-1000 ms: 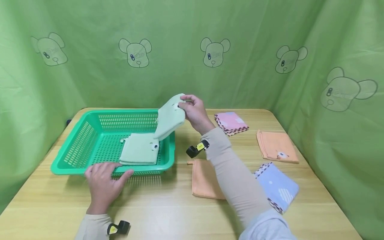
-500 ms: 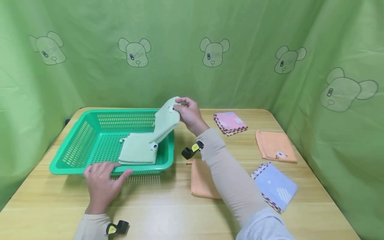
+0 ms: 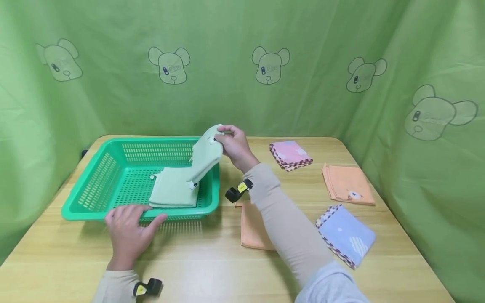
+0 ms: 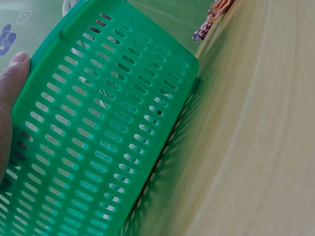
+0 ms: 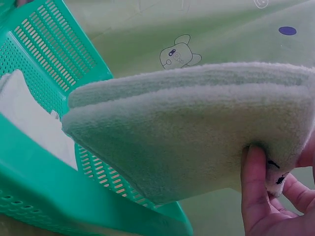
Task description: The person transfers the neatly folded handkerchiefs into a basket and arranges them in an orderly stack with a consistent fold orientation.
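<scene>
My right hand [image 3: 238, 147] pinches one edge of a folded pale green towel [image 3: 206, 152], with the thumb on its near face. The towel slants above the right end of a green plastic basket [image 3: 217, 202]. In the right wrist view its folded layers [image 5: 182, 132] show at close range beside the basket [image 5: 44, 172]. Inside the basket lies another folded pale green towel [image 3: 173, 189] with a small eye motif, partly covered by the held one. My left hand [image 3: 129, 233] grips the basket's front rim, its thumb [image 4: 15, 73] visible in the left wrist view.
Right of the basket, a folded orange cloth [image 3: 254, 229] lies partly under my right forearm. Farther right are a pink cloth [image 3: 291, 155], another orange cloth [image 3: 350, 183] and a blue cloth [image 3: 346, 235]. A green curtain [image 3: 219, 101] surrounds the wooden table [image 3: 197, 269].
My right hand has moved left and slightly down with the pale green towel, which now reaches farther over the basket and the towel inside. The left hand stays at the rim.
</scene>
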`<state>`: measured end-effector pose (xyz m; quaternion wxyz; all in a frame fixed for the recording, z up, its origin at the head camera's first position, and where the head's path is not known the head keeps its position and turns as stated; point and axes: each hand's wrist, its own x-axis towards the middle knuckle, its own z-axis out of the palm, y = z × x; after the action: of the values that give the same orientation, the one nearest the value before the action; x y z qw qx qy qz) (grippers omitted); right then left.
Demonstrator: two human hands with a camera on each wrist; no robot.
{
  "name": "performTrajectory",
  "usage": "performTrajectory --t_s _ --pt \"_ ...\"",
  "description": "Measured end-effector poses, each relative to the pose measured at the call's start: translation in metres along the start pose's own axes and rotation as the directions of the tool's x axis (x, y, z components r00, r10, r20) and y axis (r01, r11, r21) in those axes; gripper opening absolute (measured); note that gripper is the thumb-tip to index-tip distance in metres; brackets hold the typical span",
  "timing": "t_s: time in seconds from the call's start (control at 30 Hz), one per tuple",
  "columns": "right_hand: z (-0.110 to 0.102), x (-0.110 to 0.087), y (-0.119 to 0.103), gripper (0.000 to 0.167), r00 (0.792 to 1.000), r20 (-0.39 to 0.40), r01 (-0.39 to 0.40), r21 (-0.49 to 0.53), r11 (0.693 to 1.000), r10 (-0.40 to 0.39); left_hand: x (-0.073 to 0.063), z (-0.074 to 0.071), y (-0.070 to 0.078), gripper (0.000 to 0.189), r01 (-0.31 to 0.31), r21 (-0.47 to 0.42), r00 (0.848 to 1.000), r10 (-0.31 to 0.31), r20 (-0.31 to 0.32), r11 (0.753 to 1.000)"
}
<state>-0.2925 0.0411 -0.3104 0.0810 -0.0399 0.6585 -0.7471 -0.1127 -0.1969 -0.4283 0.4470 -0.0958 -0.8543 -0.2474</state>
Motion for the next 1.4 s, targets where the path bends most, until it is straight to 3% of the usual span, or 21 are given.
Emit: performTrajectory --t_s 1.4 --pt "0.029 0.005 0.015 0.023 0.997 -0.05 -0.062 0.058 0.996 0.065 0.0 -0.002 0.003 0.081 0.005 -0.002 1.0 -0.005 -0.006 1.0"
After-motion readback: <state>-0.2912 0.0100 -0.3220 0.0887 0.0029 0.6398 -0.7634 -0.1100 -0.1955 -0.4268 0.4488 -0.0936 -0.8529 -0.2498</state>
